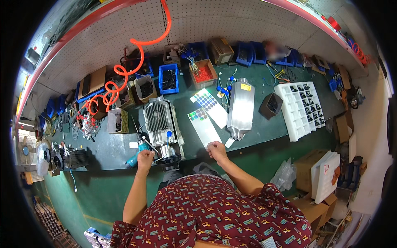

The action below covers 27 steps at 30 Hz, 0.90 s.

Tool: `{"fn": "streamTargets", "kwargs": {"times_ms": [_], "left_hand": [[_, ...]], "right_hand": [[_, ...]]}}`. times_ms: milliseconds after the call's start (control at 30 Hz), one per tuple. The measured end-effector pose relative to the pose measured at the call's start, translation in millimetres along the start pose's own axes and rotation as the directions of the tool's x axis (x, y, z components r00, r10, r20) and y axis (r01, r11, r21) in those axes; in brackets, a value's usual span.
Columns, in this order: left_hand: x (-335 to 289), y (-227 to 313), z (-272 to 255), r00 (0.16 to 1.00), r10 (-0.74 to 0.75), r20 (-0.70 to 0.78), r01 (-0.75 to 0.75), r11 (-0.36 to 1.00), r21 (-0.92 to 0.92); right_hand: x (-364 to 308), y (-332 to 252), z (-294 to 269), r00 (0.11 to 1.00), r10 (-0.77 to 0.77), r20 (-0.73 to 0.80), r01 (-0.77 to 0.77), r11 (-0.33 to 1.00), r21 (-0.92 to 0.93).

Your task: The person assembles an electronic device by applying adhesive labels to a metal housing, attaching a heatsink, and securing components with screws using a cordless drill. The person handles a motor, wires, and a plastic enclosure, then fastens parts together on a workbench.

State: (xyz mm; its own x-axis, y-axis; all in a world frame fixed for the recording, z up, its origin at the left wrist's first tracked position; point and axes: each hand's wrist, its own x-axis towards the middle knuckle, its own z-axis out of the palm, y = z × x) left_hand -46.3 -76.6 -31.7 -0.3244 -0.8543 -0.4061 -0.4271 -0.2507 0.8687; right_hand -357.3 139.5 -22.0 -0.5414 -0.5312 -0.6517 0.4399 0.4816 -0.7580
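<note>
My left hand (145,160) is closed, fingertips pinched on a thin white cable (160,157) beside a finned metal motor housing (159,118). A blue connector (169,134) sits on that housing's near part. Partly behind this hand, a teal power drill (143,144) lies on the bench. My right hand (216,151) pinches the near end of a white sticker sheet (206,131), which has a few round green stickers left at its far end. Another sheet with blue and green round stickers (209,103) lies partly alongside. To the right rests a smooth silver metal housing (241,105).
A white foam tray (291,118) of black parts stands right, beside a dark box (271,106). Blue bins (168,79) and a carton of red parts (203,74) line the back. An orange coiled hose (142,43) hangs above. Small motors (75,158) sit left.
</note>
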Motion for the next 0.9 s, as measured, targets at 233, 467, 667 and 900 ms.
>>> {"fn": "streamTargets", "kwargs": {"times_ms": [233,467,667,900], "left_hand": [[-28,-6,-6,0.890,0.375,-0.260,-0.327,0.921,0.210],[-98,-10,-21,0.964,0.108,-0.241,-0.045,0.966,0.253],[-145,-49,-39,0.938,-0.110,-0.329,0.216,0.927,0.307],[-149,-54,-63,0.898,-0.063,-0.436,0.217,0.925,0.313]], "right_hand": [[27,-11,2,0.999,0.029,0.043,-0.030,1.000,0.002],[93,-21,2,0.977,-0.206,0.058,0.212,0.970,-0.124],[121,-83,27,0.954,-0.259,0.153,0.280,0.950,-0.138],[104,-102,82,0.948,-0.249,0.197,0.269,0.960,-0.079]]}}
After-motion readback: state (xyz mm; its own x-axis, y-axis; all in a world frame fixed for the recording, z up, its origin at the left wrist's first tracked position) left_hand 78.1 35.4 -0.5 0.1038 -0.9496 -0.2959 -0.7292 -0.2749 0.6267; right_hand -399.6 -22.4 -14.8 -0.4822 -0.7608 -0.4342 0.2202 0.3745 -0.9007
